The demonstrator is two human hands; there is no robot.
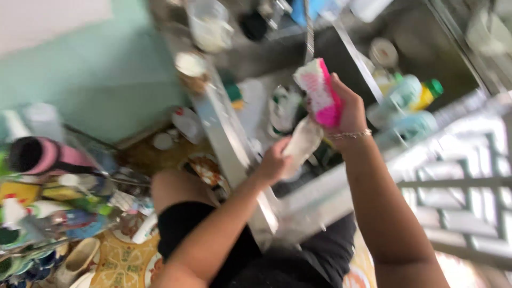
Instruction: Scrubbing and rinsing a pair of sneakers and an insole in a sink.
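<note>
Far left, a cluttered rack (58,202) of bright footwear, with a pink-lined shoe (40,154) lying on top, well apart from the action, and patterned floor tiles (120,261) below it. Moving in, the person's knee (176,186) is pressed just beside the metal rim of the steel sink (229,138), and on the ledge above sit a clear plastic tub (209,24) and a small round dish (190,64). Now the left hand (274,162): it's wrapped around the near end of a pale, whitish shoe (301,141), gripping it over the basin, though motion blur hides exactly how the fingers sit. Right above, touching or nearly touching the shoe's upper end, comes the pink-and-white scrub brush (320,90), bristles facing left, clamped in the right hand (349,109), a thin bracelet (349,134) on the wrist. In the basin beneath lies what looks like another shoe (282,106), too blurred to be sure. Further right, soap bottles (410,98), one yellow with a green cap, stand close along the sink's far edge. The risk, as I judge it: the shoe is held at one end only, so a hard brush stroke could twist it out of a wet grip and drop it into the basin, and a wide swing of that right elbow could knock the bottles over.
</note>
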